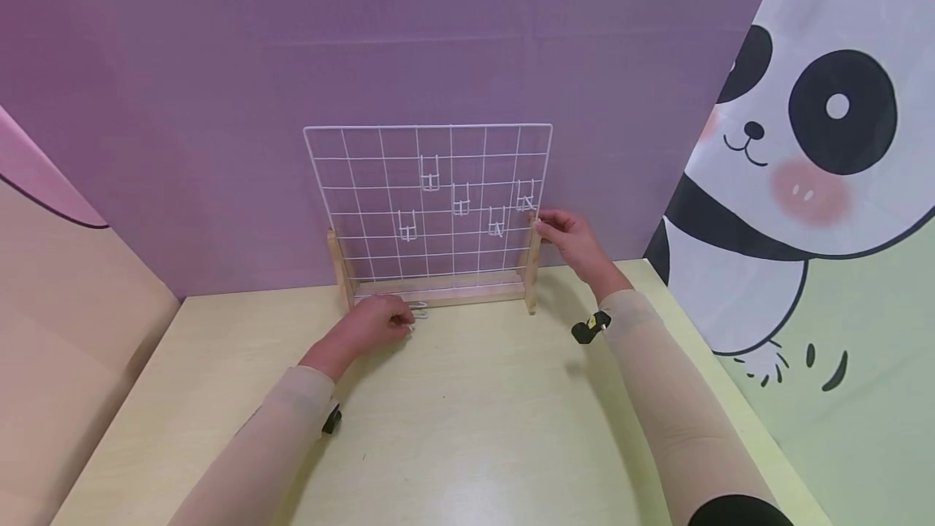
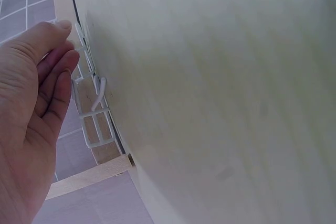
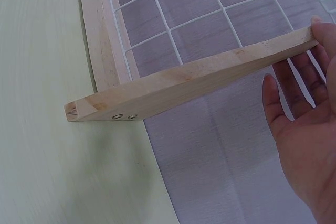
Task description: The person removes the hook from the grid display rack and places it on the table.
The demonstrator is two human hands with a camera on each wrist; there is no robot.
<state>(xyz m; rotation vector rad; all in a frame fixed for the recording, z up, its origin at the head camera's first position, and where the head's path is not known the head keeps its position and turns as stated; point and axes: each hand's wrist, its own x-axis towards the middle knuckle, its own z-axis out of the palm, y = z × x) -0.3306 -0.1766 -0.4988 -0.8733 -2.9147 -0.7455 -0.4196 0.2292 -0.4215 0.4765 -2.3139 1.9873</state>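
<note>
A white wire grid panel [image 1: 467, 157] stands in a wooden stand [image 1: 532, 266] against the back wall. Several white wire hooks [image 1: 429, 182] hang on the grid. My left hand [image 1: 376, 327] is low at the stand's front left, thumb and fingertips pinching white wire hooks [image 2: 97, 129] that stick out past the fingers. Part of those hooks is hidden behind the fingers. At the right side, my right hand [image 1: 573, 246] grips the top end of the stand's wooden side post [image 3: 210, 69], thumb on the near edge and fingers behind.
The stand sits near the back edge of a pale wooden table [image 1: 453, 412]. A purple wall covering [image 1: 219, 144] rises right behind it, and a panda-print sheet [image 1: 767, 266] hangs at the right. Each wrist wears a small black camera [image 1: 588, 328].
</note>
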